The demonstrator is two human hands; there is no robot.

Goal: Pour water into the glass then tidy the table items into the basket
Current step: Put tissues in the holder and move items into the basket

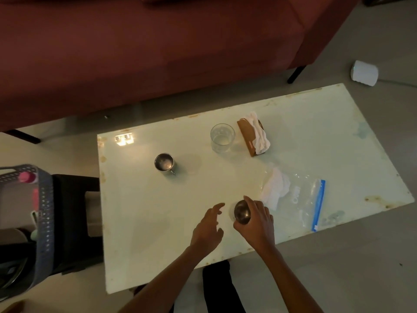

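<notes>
My right hand (257, 224) grips a round metal vessel (242, 211) that stands on the white table (144, 222) near its front edge. My left hand (208, 229) hovers just left of the vessel with fingers spread, holding nothing. A clear glass (222, 138) with some water in it stands toward the table's far side. A steel mug (164, 163) sits left of centre. The grey perforated basket (44, 213) rests at the far left on a dark stool, with pink items inside.
A brown holder with white tissues (253, 136) stands right of the glass. A crumpled tissue (275, 188) and a clear zip bag (313, 199) lie at the right. A dark red sofa (158, 53) runs behind the table. A white device (364, 73) sits on the floor.
</notes>
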